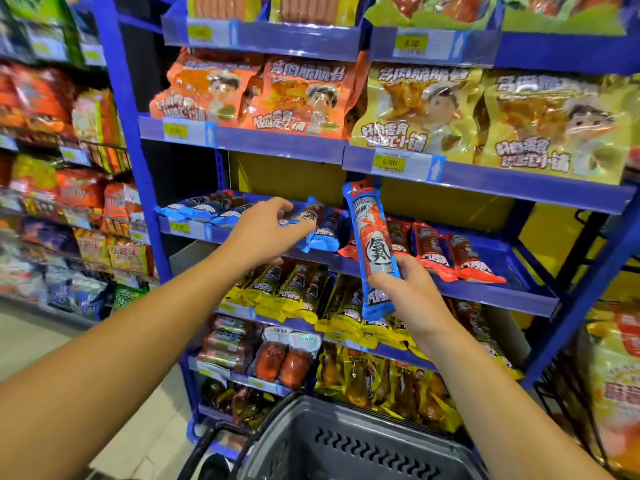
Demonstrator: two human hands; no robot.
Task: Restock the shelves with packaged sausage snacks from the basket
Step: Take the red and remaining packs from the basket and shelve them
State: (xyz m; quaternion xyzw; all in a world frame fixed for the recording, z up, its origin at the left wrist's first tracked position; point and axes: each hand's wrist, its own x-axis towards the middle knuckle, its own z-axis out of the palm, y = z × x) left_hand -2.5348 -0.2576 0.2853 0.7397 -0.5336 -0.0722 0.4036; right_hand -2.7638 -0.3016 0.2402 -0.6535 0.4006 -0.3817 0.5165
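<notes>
My right hand grips a long blue-wrapped sausage pack by its lower half, holding it nearly upright in front of the blue shelf. Its top end reaches just under the price label of the shelf above. My left hand reaches over the left part of the same shelf, fingers curled down onto a blue pack lying there; I cannot tell whether they grip it or only touch it. More blue packs lie in a row to the left of that hand. To the right of the raised pack lie red-wrapped sausage packs, side by side. Directly below is a shelf of yellow-wrapped packs, partly hidden by my left forearm and right wrist. Above sit large orange snack bags and gold snack bags. The grey basket is at the bottom, between my forearms, in front of the lowest shelves.
</notes>
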